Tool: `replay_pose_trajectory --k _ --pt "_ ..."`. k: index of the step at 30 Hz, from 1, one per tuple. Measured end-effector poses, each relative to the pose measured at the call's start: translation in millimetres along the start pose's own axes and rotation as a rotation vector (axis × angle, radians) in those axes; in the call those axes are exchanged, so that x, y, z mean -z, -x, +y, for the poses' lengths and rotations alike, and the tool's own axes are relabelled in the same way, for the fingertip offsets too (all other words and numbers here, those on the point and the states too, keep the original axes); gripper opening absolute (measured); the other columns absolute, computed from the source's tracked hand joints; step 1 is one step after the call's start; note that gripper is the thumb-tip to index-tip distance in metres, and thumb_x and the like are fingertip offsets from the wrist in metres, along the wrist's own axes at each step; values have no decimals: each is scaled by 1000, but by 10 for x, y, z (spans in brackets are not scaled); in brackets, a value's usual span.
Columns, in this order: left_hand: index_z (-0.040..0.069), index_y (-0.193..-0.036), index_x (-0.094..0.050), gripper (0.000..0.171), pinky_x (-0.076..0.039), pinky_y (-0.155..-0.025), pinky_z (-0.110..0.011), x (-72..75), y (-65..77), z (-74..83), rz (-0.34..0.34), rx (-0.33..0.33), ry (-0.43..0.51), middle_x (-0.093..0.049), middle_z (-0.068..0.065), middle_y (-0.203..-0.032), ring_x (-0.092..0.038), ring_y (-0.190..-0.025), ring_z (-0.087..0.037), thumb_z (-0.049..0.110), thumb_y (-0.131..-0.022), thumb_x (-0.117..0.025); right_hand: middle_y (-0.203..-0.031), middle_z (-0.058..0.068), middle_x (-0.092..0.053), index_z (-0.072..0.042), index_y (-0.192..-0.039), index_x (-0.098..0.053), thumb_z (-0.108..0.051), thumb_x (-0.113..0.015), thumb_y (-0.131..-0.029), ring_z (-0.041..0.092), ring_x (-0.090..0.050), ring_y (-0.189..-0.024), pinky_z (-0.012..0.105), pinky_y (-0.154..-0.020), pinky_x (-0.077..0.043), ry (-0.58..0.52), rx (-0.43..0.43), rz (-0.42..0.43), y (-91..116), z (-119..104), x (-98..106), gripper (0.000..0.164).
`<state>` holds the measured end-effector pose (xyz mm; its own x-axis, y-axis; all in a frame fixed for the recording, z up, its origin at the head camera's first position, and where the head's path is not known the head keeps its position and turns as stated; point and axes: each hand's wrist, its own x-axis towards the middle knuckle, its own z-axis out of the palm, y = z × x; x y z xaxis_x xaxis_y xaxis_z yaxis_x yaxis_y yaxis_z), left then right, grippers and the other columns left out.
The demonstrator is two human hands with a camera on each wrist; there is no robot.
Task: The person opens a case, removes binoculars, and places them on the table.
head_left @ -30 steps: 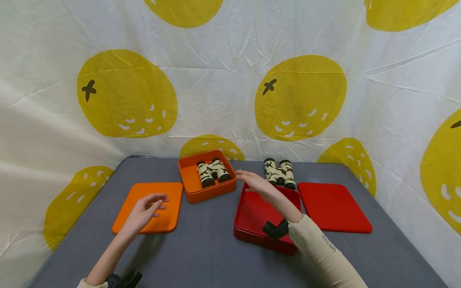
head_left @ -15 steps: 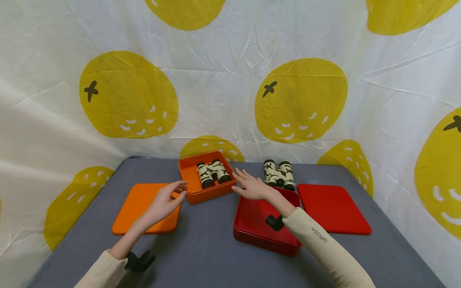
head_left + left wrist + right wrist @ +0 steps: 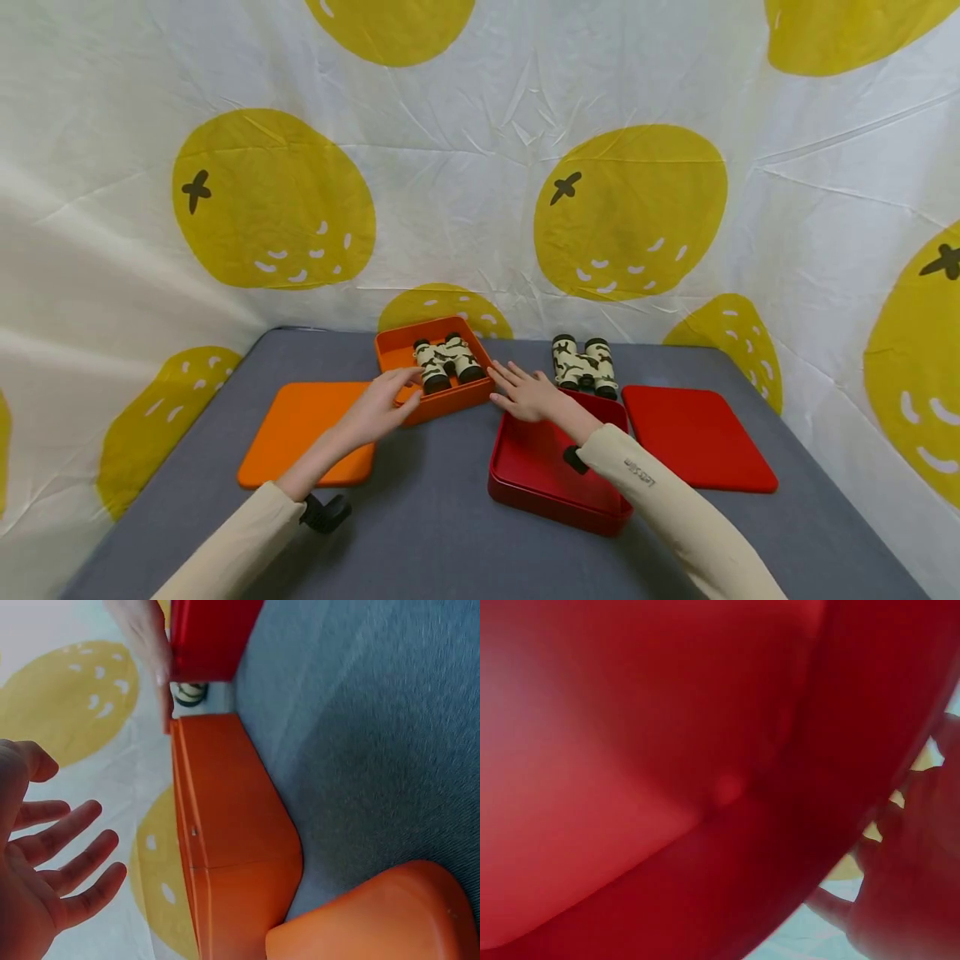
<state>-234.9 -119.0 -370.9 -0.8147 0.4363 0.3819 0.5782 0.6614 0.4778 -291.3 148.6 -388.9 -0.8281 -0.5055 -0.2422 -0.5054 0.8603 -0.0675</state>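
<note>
My left hand [image 3: 378, 406] hovers at the near left side of the orange box [image 3: 450, 402], fingers loosely spread. In the left wrist view that hand [image 3: 56, 859] holds nothing and stands apart from the box wall. Inside the orange box lie camouflage-patterned binoculars [image 3: 448, 360]. My right hand [image 3: 531, 395] reaches over the red box [image 3: 558, 504], fingers extended toward the orange box's right corner. Its fingertips are at that rim; whether they touch cannot be told. The right wrist view shows the red box's inside [image 3: 630, 750] close up, with the right hand [image 3: 915, 862] beyond its rim.
A second pair of camouflage binoculars [image 3: 585, 365] rests on the grey table [image 3: 427, 533] behind the red box. The orange lid [image 3: 292, 433] lies flat at the left, the red lid [image 3: 697, 437] at the right. A fruit-patterned curtain [image 3: 450, 200] stands behind.
My left hand has moved right and away from me, from above the orange lid to the orange box. The right hand has turned slightly, its fingers spreading near the box's corner.
</note>
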Motion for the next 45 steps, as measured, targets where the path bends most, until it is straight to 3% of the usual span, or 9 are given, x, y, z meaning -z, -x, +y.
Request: replay_pose_trajectory --k 8,15,21,26,35,45 --pt "5 -122 -51 39 -47 -80 -41 -107 -242 -65 -19 -7 -126 -59 -13 -110 -54 -99 -27 21 -87 -53 -152 -2 -1 -20 -145 -7 -46 -21 -95 23 -7 -140 58 -106 -12 106 15 19 -42 63 -91 58" --pt "4 -124 -50 42 -45 -84 -43 -214 -493 -138 -50 -10 -226 -54 -16 -119 -51 -101 -31 23 -87 -53 -152 -2 -2 -19 -145 -8 -46 -21 -95 23 -8 -140 57 -107 -13 127 17 21 -25 36 -63 58" --pt "3 -126 -48 43 -46 -78 -41 -311 -655 -227 -70 64 -259 -53 -17 -117 -49 -100 -32 23 -87 -52 -152 -2 -3 -19 -145 -10 -46 -21 -95 23 -9 -140 57 -107 -14 121 20 37 -11 26 -53 57" --pt "5 -129 -45 47 -43 -85 -48 -400 -780 -276 -119 116 -303 -51 -17 -122 -46 -107 -34 27 -88 -52 -152 -2 -2 -20 -145 -9 -46 -21 -95 23 -9 -140 57 -107 -14 125 9 32 -12 21 -48 57" --pt "5 -122 -50 43 -39 -88 -49 -583 -913 -411 -157 154 -470 -50 -15 -121 -44 -109 -34 29 -87 -54 -152 -3 0 -21 -145 -7 -47 -21 -95 24 -11 -139 56 -107 -14 127 -1 8 -36 -10 -63 57" --pt "8 -125 -48 42 -33 -93 -54 -714 -970 -516 -225 231 -517 -48 -16 -123 -40 -114 -37 29 -89 -48 -152 -3 -3 -20 -145 -10 -44 -23 -96 24 -14 -139 56 -107 -16 123 5 31 -26 -21 -79 56"
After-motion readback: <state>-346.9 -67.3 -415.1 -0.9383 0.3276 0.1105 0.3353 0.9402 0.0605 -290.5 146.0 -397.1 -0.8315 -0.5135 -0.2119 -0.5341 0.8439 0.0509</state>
